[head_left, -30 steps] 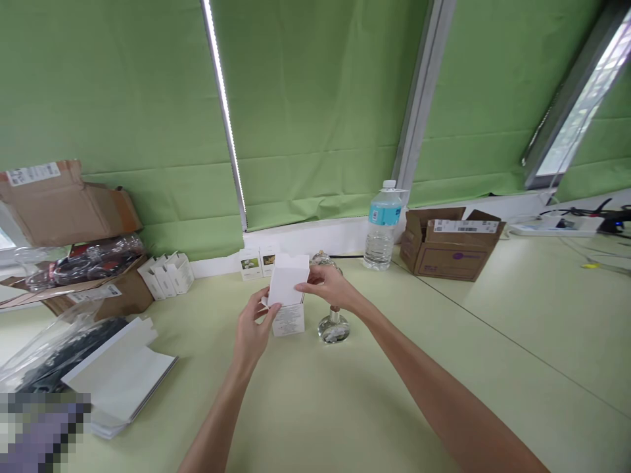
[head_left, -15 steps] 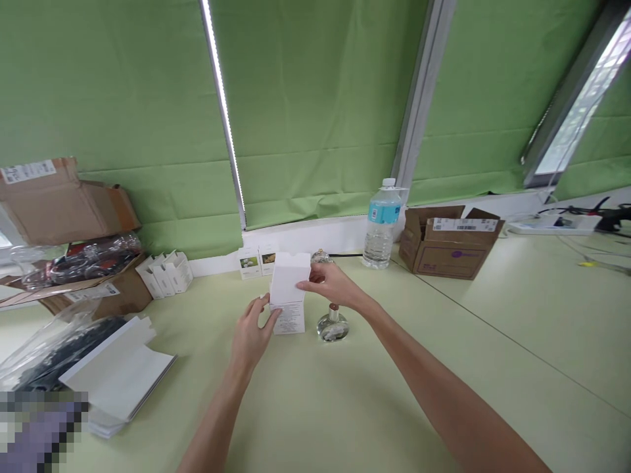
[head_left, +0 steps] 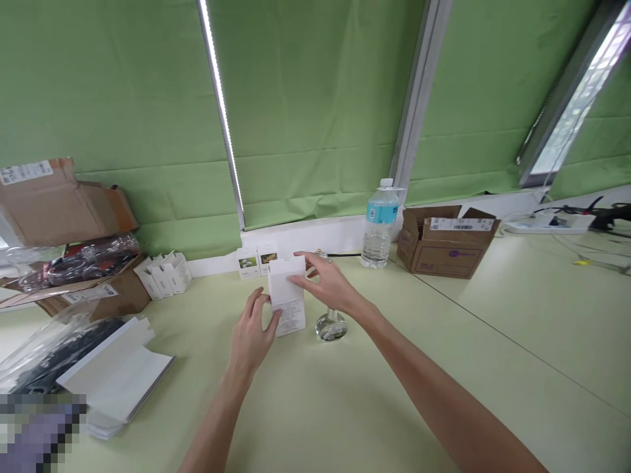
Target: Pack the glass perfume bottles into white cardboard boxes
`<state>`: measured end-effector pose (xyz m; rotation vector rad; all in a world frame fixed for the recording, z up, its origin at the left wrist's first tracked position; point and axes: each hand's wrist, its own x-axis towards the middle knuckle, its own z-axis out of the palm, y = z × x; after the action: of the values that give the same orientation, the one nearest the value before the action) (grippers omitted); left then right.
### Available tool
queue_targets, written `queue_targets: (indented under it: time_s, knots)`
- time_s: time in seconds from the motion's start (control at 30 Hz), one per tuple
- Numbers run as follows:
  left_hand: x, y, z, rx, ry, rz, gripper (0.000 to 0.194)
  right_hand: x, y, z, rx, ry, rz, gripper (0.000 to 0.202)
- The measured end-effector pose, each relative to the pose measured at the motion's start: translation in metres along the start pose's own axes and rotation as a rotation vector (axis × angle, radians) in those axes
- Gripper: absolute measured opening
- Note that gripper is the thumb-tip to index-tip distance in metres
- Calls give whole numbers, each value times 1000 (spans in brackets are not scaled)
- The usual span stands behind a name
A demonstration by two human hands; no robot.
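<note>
A small white carton (head_left: 290, 317) with printed text stands upright on the table. My left hand (head_left: 250, 332) grips its left side between thumb and fingers. A plain white cardboard panel (head_left: 282, 284) rises from the carton's top; whether it is a flap or a separate insert I cannot tell. My right hand (head_left: 326, 282) pinches this panel from the right, with its fingertips partly hidden behind it. Just right of the carton is a clear glass perfume bottle (head_left: 331, 327), its top covered by my right hand. Another glass bottle (head_left: 321, 253) shows slightly behind that hand.
White cartons with pictures (head_left: 248, 263) stand by the wall, and open white cartons (head_left: 162, 274) farther left. A water bottle (head_left: 378, 226) and an open cardboard box (head_left: 446, 243) are at the back right. Flat white cardboard sheets (head_left: 121, 371) lie at left, beside plastic-wrapped items.
The white panel sits lower against the carton, and my right hand has shifted slightly left, its fingers now over the panel's top edge. My left hand stays on the carton.
</note>
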<state>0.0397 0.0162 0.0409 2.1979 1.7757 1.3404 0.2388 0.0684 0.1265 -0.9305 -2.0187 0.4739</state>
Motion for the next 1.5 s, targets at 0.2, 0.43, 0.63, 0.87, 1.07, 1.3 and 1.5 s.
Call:
queue_targets:
  time_s: [0.2,0.43,0.63,0.87,1.07,1.3,1.5]
  knots:
    - [0,-3,4,-90,-2,-37,30,2,-1,4,-10,55,-132,19]
    - [-1,-6,11,-108,-2,-145,46,-2,3,4,-201,-44,-128,14]
    - [-1,-8,11,-78,24,-23,50,-11,9,15,-410,-302,-141,14]
    - [0,-10,11,5,139,159,24,-10,6,16,-377,-295,-131,22]
    - [1,-10,12,-24,184,168,15,-7,-9,-13,-277,-275,-12,29]
    - [-3,-8,14,71,231,154,14,-10,0,-56,-368,-622,313,54]
    - [-5,-6,13,151,267,243,12,-11,16,-35,-523,-824,375,57]
